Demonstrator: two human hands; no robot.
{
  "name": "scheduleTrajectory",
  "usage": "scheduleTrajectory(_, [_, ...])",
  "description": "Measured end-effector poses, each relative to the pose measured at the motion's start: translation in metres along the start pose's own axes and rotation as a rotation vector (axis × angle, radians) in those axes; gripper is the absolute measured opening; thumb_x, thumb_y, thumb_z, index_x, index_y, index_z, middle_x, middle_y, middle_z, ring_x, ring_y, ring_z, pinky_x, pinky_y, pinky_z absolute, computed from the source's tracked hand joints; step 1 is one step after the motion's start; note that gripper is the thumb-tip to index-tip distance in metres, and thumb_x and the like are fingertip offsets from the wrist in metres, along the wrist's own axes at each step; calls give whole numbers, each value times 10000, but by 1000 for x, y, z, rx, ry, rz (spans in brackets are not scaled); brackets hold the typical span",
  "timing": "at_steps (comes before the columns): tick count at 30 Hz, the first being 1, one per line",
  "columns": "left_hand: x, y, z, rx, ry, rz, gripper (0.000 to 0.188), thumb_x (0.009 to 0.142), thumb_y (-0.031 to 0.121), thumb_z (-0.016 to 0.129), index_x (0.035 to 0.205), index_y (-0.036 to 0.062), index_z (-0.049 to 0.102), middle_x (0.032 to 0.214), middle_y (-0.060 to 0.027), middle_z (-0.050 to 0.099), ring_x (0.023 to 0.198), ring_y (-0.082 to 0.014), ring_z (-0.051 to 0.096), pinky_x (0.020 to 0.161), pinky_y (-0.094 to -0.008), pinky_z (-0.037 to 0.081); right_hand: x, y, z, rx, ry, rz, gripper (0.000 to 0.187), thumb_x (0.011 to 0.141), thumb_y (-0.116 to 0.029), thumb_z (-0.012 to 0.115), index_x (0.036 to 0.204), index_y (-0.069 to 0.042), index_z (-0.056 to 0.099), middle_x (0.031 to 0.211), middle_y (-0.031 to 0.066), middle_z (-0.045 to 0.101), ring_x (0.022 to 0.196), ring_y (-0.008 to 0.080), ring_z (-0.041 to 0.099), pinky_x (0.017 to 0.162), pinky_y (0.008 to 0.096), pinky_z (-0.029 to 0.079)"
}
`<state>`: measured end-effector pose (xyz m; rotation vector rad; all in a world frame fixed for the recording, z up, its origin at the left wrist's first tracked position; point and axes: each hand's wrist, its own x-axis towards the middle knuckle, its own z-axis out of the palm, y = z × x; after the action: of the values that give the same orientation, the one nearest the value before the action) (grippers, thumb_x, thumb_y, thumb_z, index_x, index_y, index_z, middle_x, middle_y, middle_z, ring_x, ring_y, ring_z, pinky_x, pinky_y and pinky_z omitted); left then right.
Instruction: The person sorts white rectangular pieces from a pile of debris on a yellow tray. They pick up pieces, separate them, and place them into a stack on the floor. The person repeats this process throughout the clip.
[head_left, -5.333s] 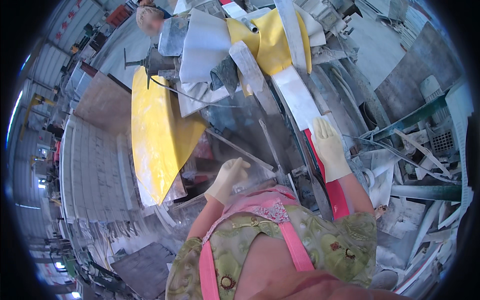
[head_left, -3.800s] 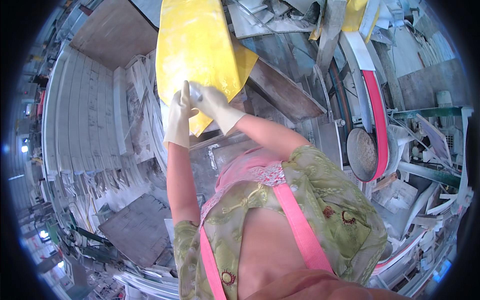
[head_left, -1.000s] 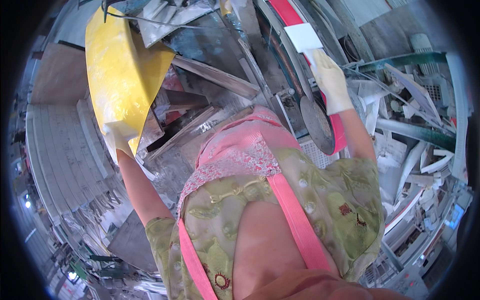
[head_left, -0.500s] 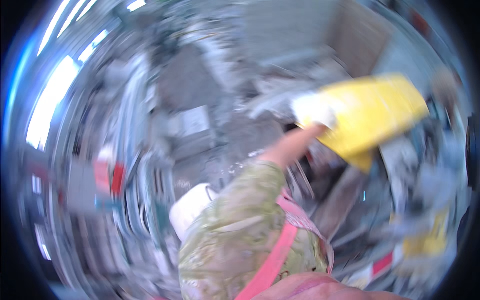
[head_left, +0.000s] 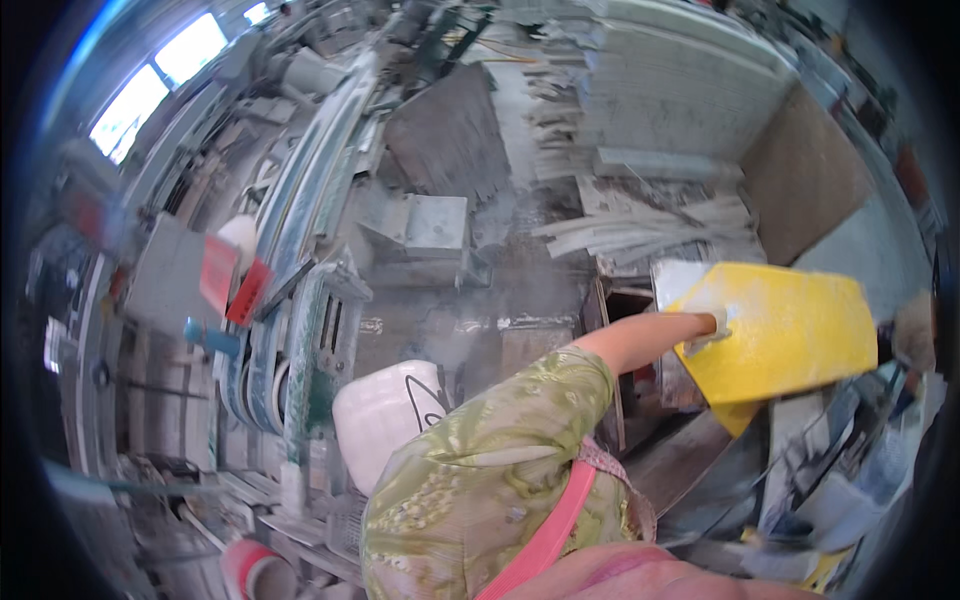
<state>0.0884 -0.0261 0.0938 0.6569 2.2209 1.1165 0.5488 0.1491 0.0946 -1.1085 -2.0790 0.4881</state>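
My left arm, in a green patterned sleeve, stretches toward the right side of the head view. Its hand (head_left: 712, 324) is at the near left edge of a large yellow panel (head_left: 790, 335). A pale cuff or rim shows at the wrist, but the fingers are hidden, so their grip cannot be seen. White dust or a white patch covers the panel's left corner. Beside my sleeve is a rounded white container (head_left: 385, 415) with black lines drawn on it. My right hand is out of view. A pink strap crosses my chest.
Pale strips (head_left: 650, 230) lie stacked beyond the panel, near a large upright slab (head_left: 680, 90) and a brown board (head_left: 810, 175). Dusty rails and machinery (head_left: 320, 180) run along the left. A red box-like part (head_left: 248, 290) stands there. Mixed scrap lies at the lower right.
The view has swung, and the surroundings now sit lower and farther right in the picture. Blur has lessened. My left hand stays at the yellow panel's left side.
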Motion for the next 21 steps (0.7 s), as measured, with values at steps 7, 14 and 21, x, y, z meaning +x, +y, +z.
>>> scheduleTrajectory(7, [12, -21, 8, 119, -23, 244, 486, 1001, 423, 499, 1232, 14, 624, 1074, -207, 708, 871, -328, 734, 746, -365, 617, -44, -121, 61, 214, -136, 18, 455, 1045, -249, 508, 1402, 26, 567, 1337, 144, 612, 1249, 237, 572, 1086, 369, 431])
scheduleTrajectory(14, [34, -21, -24, -113, -361, 89, 529, 1050, 460, 451, 1313, 18, 578, 1109, -191, 701, 847, -316, 740, 710, -330, 641, 10, -218, 250, 1121, -256, 432, 446, 944, -280, 720, 1280, 3, 644, 1094, 43, 688, 933, 109, 636, 809, 272, 505])
scheduleTrajectory(21, [39, -26, -41, -90, -411, 80, 496, 1056, 392, 458, 1351, 9, 569, 1207, -184, 671, 1001, -303, 686, 867, -365, 561, 11, -236, 307, 941, -310, 299, 514, 955, -337, 679, 1348, -17, 590, 1198, 122, 689, 1062, 227, 665, 924, 332, 529])
